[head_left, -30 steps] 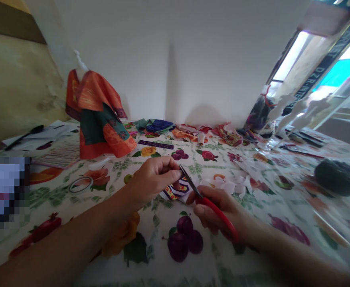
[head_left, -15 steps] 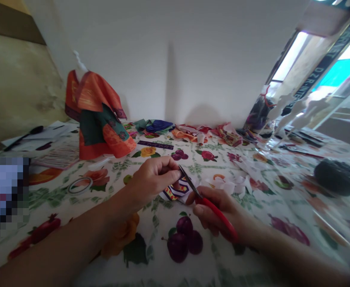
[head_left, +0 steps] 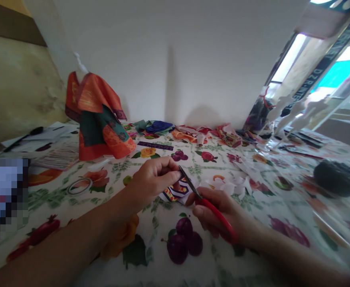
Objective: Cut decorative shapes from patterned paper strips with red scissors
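Observation:
My left hand is closed, pinching a small patterned piece of white, purple, yellow and red; whether it is fabric or paper I cannot tell. Part of the piece is hidden behind the fingers. In my right hand is a pair of scissors with red handles, the fingers wrapped round them. Its metal blades point up and to the left, their tips at the piece's edge beside my left fingertips. The blades look nearly closed together.
A small mannequin in an orange and green dress stands at back left. Fabric scraps lie along the wall. White tape roll is at left, white scraps right of the hands, clear mannequin forms and a dark bundle farther right.
Almost nothing differs. Both hands, the scissors and the patterned piece keep nearly the same place, with only a very slight shift of the view.

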`<state>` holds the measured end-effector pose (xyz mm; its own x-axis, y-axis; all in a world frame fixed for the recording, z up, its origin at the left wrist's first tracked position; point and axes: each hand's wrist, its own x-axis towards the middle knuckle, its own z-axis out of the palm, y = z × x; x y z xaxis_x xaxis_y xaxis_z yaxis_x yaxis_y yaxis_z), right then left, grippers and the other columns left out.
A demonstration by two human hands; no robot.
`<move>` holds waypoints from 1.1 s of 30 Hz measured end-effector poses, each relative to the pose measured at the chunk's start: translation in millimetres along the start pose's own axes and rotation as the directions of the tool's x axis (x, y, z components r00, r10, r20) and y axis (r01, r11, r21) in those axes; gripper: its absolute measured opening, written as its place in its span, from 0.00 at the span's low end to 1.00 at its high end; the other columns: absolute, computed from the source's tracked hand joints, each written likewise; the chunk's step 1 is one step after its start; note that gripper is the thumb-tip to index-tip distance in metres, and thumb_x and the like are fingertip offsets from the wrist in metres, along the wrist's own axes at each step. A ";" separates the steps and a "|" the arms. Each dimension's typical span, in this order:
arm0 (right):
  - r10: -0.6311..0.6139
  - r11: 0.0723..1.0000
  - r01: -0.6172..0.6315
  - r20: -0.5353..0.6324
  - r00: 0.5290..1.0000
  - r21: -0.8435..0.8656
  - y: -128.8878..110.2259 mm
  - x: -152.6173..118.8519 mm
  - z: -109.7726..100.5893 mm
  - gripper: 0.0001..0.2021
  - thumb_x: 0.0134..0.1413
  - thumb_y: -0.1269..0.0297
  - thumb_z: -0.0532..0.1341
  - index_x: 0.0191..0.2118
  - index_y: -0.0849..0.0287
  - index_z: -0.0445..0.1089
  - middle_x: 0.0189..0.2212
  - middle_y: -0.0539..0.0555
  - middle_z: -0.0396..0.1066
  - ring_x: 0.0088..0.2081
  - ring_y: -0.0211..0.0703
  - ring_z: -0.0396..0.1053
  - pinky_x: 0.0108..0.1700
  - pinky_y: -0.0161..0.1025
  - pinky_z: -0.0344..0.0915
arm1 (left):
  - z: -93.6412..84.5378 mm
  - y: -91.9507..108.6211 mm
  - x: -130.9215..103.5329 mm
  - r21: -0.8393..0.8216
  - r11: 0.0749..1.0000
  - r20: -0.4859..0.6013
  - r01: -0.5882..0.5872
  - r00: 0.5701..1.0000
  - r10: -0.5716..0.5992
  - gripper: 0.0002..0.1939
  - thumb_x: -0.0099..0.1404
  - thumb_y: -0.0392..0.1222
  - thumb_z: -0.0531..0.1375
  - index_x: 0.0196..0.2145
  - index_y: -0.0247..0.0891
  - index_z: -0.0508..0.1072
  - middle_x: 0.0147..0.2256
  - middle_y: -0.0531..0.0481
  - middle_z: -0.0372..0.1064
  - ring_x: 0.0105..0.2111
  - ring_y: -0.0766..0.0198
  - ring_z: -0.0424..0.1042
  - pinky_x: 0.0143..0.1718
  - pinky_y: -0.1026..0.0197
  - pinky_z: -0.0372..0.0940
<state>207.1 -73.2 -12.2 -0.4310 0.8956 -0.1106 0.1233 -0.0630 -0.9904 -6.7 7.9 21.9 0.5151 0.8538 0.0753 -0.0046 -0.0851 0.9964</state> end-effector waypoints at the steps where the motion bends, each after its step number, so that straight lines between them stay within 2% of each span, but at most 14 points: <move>1: -0.007 1.000 0.007 -0.017 1.000 0.007 0.4 0.4 0.0 0.21 0.68 0.44 0.67 0.45 0.61 0.73 0.22 0.47 0.67 0.19 0.31 0.59 0.19 0.25 0.55 | -0.2 0.5 -0.2 0.003 1.000 -0.002 -0.005 1.000 0.005 0.06 0.63 0.40 0.65 0.30 0.38 0.72 0.21 0.59 0.70 0.20 0.73 0.63 0.22 0.70 0.56; 3: -0.019 1.000 0.020 -0.072 0.997 0.012 1.6 1.6 0.2 0.21 0.68 0.44 0.67 0.44 0.60 0.73 0.22 0.46 0.67 0.19 0.31 0.60 0.19 0.25 0.56 | -0.5 0.9 -0.7 0.011 1.000 -0.011 -0.016 1.000 0.017 0.07 0.63 0.41 0.65 0.30 0.38 0.72 0.21 0.59 0.69 0.19 0.74 0.60 0.21 0.70 0.54; 6: -0.027 0.999 0.033 -0.150 0.988 0.033 5.3 3.9 0.5 0.21 0.69 0.43 0.66 0.45 0.59 0.73 0.22 0.46 0.66 0.20 0.33 0.62 0.21 0.27 0.59 | -0.3 0.4 -1.3 0.034 0.999 -0.042 -0.041 0.998 0.042 0.09 0.62 0.43 0.66 0.29 0.37 0.73 0.25 0.57 0.69 0.24 0.72 0.64 0.26 0.68 0.59; 9: -0.029 0.997 0.040 -0.171 0.985 0.061 10.5 6.1 0.1 0.20 0.70 0.43 0.66 0.46 0.57 0.73 0.24 0.47 0.68 0.21 0.34 0.64 0.22 0.27 0.59 | 1.6 -0.9 -1.9 0.084 0.996 -0.083 -0.037 0.996 0.044 0.09 0.62 0.45 0.67 0.31 0.37 0.75 0.29 0.55 0.71 0.30 0.68 0.68 0.33 0.66 0.63; 11: -0.035 0.996 0.049 -0.171 0.985 0.078 12.7 7.4 -0.4 0.18 0.70 0.45 0.66 0.47 0.57 0.73 0.25 0.47 0.69 0.22 0.34 0.65 0.22 0.28 0.59 | 3.8 -2.1 -2.2 0.089 0.996 -0.106 0.001 0.994 0.009 0.10 0.62 0.47 0.67 0.32 0.37 0.75 0.29 0.54 0.71 0.30 0.67 0.68 0.33 0.65 0.63; 15: -0.079 0.994 0.093 -0.190 0.979 0.066 10.7 10.0 -0.9 0.17 0.66 0.51 0.72 0.50 0.58 0.73 0.29 0.48 0.71 0.26 0.36 0.66 0.26 0.30 0.61 | 9.5 -6.9 -2.4 -0.008 0.999 -0.144 0.038 0.989 -0.039 0.10 0.60 0.45 0.68 0.33 0.38 0.72 0.29 0.55 0.71 0.29 0.67 0.68 0.32 0.64 0.63; 19: -0.163 0.982 0.176 -0.171 0.972 0.061 5.8 11.9 1.0 0.19 0.59 0.60 0.76 0.51 0.56 0.71 0.38 0.51 0.75 0.37 0.42 0.70 0.38 0.35 0.67 | 16.6 -12.9 -3.4 -0.123 0.991 -0.151 0.050 0.986 -0.068 0.10 0.59 0.42 0.68 0.34 0.39 0.71 0.28 0.55 0.72 0.30 0.66 0.71 0.33 0.63 0.66; 21: -0.171 0.978 0.187 -0.154 0.973 0.094 5.0 12.0 2.3 0.19 0.59 0.64 0.75 0.52 0.55 0.71 0.40 0.51 0.75 0.39 0.44 0.70 0.41 0.37 0.68 | 20.3 -13.9 -4.7 -0.178 0.981 -0.137 0.077 0.985 -0.102 0.11 0.58 0.41 0.69 0.35 0.39 0.70 0.27 0.55 0.72 0.29 0.66 0.72 0.33 0.64 0.67; 26: -0.151 0.960 0.177 -0.134 0.979 0.216 6.8 10.8 3.4 0.19 0.59 0.67 0.74 0.52 0.55 0.70 0.39 0.49 0.73 0.35 0.40 0.66 0.37 0.34 0.65 | 26.9 -10.2 -7.3 -0.281 0.952 -0.134 0.125 0.977 -0.168 0.12 0.56 0.38 0.70 0.35 0.38 0.72 0.29 0.55 0.73 0.29 0.66 0.74 0.31 0.65 0.69; 30: -0.101 0.960 0.121 -0.092 0.991 0.252 7.1 10.8 0.8 0.18 0.57 0.64 0.75 0.49 0.56 0.70 0.39 0.50 0.71 0.32 0.39 0.63 0.33 0.33 0.59 | 27.5 -7.3 -6.9 -0.292 0.948 -0.160 0.124 0.971 -0.176 0.12 0.53 0.37 0.70 0.35 0.38 0.73 0.30 0.55 0.73 0.30 0.66 0.75 0.30 0.65 0.71; 33: -0.086 0.962 0.106 -0.091 0.992 0.251 7.0 9.9 -2.6 0.18 0.58 0.61 0.76 0.49 0.57 0.72 0.38 0.50 0.71 0.34 0.40 0.65 0.34 0.34 0.60 | 26.9 -6.1 -6.7 -0.270 0.954 -0.175 0.132 0.967 -0.183 0.13 0.52 0.37 0.70 0.35 0.38 0.73 0.30 0.55 0.73 0.28 0.66 0.74 0.30 0.64 0.72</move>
<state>206.0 -63.6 -20.0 -0.3571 0.9339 -0.0173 -0.1511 -0.0761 -0.9856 13.0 -11.1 14.3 0.3491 0.9314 -0.1030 -0.1676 0.1702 0.9711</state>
